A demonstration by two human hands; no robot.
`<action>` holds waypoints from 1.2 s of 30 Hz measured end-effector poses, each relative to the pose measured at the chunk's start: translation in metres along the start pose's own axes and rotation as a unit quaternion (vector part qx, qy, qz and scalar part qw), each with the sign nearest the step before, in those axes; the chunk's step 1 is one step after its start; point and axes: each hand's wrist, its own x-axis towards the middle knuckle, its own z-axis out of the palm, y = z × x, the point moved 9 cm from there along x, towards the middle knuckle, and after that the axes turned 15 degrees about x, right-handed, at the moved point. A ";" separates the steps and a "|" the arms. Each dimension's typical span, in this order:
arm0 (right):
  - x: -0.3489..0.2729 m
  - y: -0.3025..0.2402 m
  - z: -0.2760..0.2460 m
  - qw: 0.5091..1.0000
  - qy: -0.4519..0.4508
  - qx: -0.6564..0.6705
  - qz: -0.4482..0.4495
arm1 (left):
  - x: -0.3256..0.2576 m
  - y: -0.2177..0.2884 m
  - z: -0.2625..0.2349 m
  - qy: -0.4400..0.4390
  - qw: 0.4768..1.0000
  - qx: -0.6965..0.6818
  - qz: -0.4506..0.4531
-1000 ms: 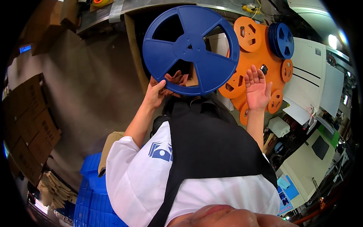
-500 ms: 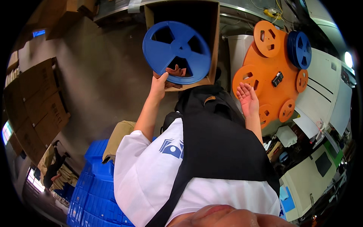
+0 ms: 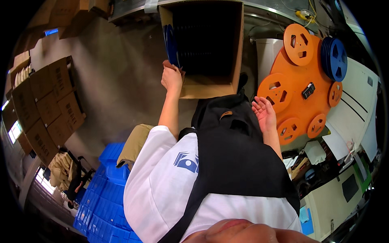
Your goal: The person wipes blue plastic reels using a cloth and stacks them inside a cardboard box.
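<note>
My left hand (image 3: pixel 172 77) is closed at the lower edge of a blue plastic reel (image 3: pixel 171 45). The reel stands almost edge-on against the left side of an open cardboard box (image 3: pixel 208 90); how far down it sits, I cannot tell. Reddish-brown material covers some of the left fingertips. Inside the box it is very dark, with faint rows of light marks. Over by the orange round tabletop, my right hand (image 3: pixel 265 115) holds nothing, its palm turned up and its fingers loosely apart. An orange reel (image 3: pixel 272 90) lies close to it.
More orange reels (image 3: pixel 298 36) and a stack of blue reels (image 3: pixel 337 60) surround a small black device (image 3: pixel 308 91) on the orange tabletop (image 3: pixel 312 81). Blue crates (image 3: pixel 101 202) are piled behind me at left. Stacked cartons (image 3: pixel 46 109) and another person (image 3: pixel 75 182) are farther left.
The blue reel has turned from face-on to nearly edge-on and shifted left, against the box's side. My left hand went with it. My right hand stays nearly in place.
</note>
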 end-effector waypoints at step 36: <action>0.371 0.223 0.247 0.119 -0.304 -0.908 -0.261 | 0.042 0.004 0.042 0.164 0.983 -0.002 0.087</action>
